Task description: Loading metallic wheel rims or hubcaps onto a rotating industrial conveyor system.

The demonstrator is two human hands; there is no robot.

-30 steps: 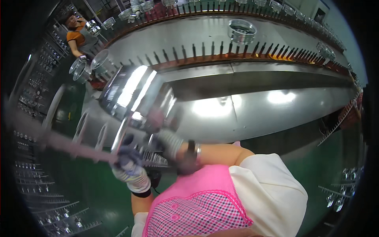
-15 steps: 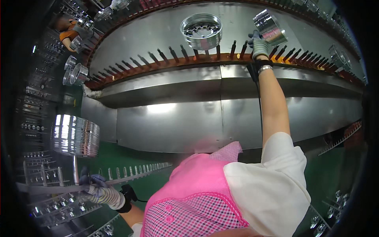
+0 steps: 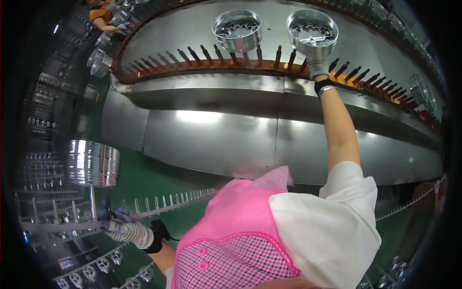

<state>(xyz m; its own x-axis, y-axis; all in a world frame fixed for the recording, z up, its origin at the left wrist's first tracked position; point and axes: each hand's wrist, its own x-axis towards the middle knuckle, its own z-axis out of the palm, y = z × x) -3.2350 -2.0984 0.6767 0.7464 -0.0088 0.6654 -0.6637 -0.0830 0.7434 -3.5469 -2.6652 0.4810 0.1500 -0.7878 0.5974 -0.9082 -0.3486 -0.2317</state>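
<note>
My right hand (image 3: 317,68), in a striped glove, reaches out over the metal table and is closed on the near side of a shiny silver wheel rim (image 3: 313,48). The rim's open, spoked face is turned upward; my fingertips are hidden behind its wall. To its left, a second silver wheel rim (image 3: 237,45) rests on the table, apart from it. Low on the left, my gloved left hand (image 3: 127,233) is closed around a grey rack bar (image 3: 163,210), by the foot of a post. That post carries a ribbed silver drum-shaped piece (image 3: 94,164).
A curved row of dark upright pegs (image 3: 277,58) lines the table's near edge. More silver rims hang at the left (image 3: 100,63) and right (image 3: 423,91). Racks of small wheel-shaped parts (image 3: 103,264) stand lower left. A co-worker's orange sleeve (image 3: 100,13) shows far left.
The rim in my right hand has swung from tilted on its side to face-up and moved left, nearer the other rim. My left hand stays at the bar. The view has shifted slightly.
</note>
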